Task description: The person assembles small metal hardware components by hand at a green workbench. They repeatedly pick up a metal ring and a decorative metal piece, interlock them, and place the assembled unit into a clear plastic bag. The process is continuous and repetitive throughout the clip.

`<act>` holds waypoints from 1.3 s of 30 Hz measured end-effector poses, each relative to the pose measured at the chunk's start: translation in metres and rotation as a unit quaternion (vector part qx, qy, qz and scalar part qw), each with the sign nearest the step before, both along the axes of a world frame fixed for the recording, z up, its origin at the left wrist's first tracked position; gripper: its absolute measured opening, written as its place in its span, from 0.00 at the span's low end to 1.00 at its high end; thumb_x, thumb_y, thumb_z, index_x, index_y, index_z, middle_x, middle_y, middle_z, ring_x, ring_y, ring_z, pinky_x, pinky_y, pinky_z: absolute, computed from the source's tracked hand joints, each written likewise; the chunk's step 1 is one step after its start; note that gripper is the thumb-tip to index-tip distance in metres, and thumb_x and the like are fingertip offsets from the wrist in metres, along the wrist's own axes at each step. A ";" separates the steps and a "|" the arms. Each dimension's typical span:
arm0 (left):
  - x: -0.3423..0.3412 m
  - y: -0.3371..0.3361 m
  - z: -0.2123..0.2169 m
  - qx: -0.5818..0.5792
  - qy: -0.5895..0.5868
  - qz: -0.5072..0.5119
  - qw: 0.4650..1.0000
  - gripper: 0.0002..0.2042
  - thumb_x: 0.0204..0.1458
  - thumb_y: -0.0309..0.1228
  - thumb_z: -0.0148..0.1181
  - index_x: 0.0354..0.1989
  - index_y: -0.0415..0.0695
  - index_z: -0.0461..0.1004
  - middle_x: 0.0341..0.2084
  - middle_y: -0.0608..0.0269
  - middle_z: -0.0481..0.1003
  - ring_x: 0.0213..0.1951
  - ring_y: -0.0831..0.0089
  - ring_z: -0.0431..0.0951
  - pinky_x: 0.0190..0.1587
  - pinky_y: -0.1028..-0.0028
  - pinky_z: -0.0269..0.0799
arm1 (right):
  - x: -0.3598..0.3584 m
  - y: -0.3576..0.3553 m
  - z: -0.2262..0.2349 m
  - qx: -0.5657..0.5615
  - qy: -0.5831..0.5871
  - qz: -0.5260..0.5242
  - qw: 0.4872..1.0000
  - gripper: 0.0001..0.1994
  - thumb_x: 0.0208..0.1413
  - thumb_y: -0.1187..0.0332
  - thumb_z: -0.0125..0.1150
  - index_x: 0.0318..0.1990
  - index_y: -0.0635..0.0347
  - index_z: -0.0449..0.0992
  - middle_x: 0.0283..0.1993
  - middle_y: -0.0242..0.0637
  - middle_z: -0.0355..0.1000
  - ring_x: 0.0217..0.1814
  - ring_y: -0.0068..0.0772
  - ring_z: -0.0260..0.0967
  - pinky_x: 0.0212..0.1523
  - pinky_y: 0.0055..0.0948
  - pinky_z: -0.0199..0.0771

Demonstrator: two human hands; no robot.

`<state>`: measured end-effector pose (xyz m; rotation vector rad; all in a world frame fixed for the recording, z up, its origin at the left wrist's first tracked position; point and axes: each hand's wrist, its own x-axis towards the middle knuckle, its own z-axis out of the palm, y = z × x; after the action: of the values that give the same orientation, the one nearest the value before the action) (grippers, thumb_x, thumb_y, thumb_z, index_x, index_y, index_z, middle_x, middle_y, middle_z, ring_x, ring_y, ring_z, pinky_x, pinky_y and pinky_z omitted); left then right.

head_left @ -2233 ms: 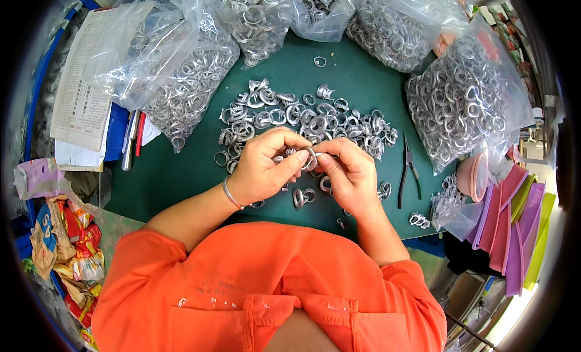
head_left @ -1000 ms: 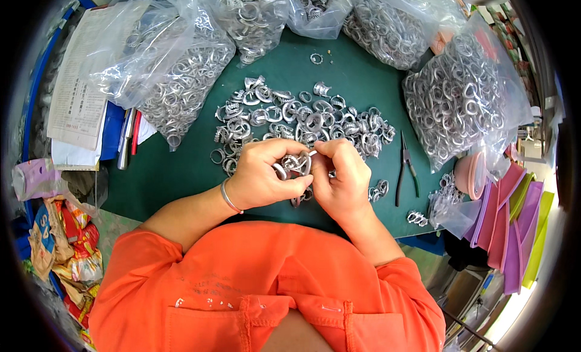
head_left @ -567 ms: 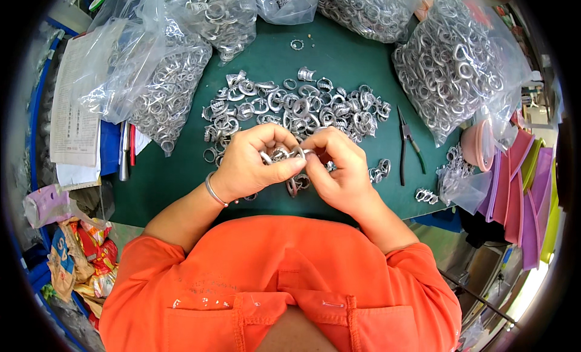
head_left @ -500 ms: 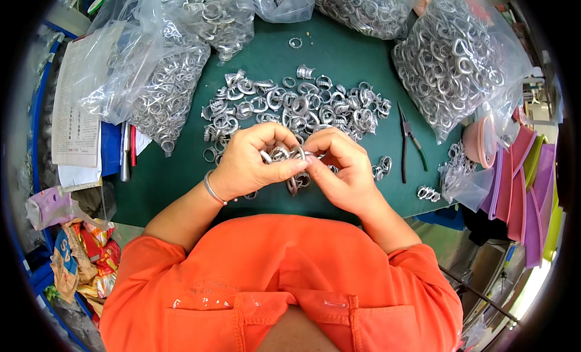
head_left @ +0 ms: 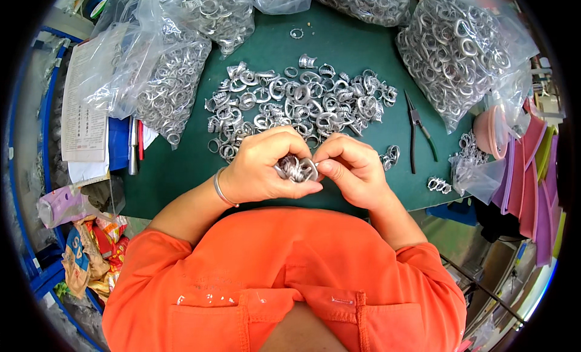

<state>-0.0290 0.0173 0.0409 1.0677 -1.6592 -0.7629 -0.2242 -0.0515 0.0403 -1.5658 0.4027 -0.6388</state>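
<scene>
Along the tabletop's (head_left: 175,191) left side: clear bag (head_left: 172,79) of rings, red pen (head_left: 140,140) beside it. Neither hand touches them.

Next, left hand (head_left: 257,170): cupped, grasping a cluster of held rings (head_left: 295,169), thumb along the near side, forefinger along the far side. My read: treat this hand as the fixture. Grip firm enough that nothing rolls, with the end ring proud so its edge is easy to reach.

Centre, beyond both hands: loose pile (head_left: 302,95) of rings. Worth working slightly clear of it; anything dropped there likely gets lost.

Right hand (head_left: 358,176): thumb and forefinger pinched on a small pale piece (head_left: 317,164) at the cluster's right edge. Too small to tell what it is. Advice: move from the fingertips, not the wrist; rotate the cluster with the left rather than re-pinching. Too much squeeze probably spits the piece out.

Further right: interlocked rings (head_left: 390,157) near the right hand, then pliers (head_left: 415,116), handles toward the person, in reach if fingers lack bite. Far right: small bag (head_left: 479,175) of rings, pink tub (head_left: 489,133).
</scene>
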 end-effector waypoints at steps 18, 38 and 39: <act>0.000 -0.016 0.000 0.048 -0.042 0.064 0.996 0.15 0.40 0.33 0.72 0.36 0.41 0.77 0.37 0.60 0.73 0.39 0.63 0.74 0.42 0.69 0.71 | 0.000 -0.001 -0.017 0.321 -0.013 -0.069 0.944 0.09 0.59 0.74 0.57 0.45 0.65 0.67 0.34 0.38 0.73 0.31 0.24 0.74 0.28 0.22 0.76; 0.218 -0.129 0.105 -0.022 -0.482 0.406 0.776 0.19 0.50 0.37 0.63 0.46 0.36 0.75 0.40 0.48 0.77 0.40 0.58 0.78 0.43 0.65 0.73 | -0.016 0.007 -0.013 0.220 0.053 -0.115 0.967 0.06 0.60 0.77 0.54 0.43 0.64 0.73 0.40 0.35 0.76 0.37 0.20 0.72 0.37 0.19 0.73; 0.211 -0.127 0.101 -0.079 -0.488 0.401 0.771 0.18 0.51 0.36 0.62 0.46 0.36 0.75 0.40 0.48 0.77 0.40 0.58 0.78 0.42 0.66 0.73 | -0.017 0.007 -0.013 0.216 0.053 -0.120 0.968 0.06 0.60 0.77 0.54 0.43 0.64 0.73 0.40 0.34 0.76 0.37 0.20 0.72 0.37 0.19 0.73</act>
<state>0.1822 -0.1096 0.1423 2.0285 -1.7137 0.6236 -0.2409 -0.0447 0.0275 -1.1448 0.7670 -0.6045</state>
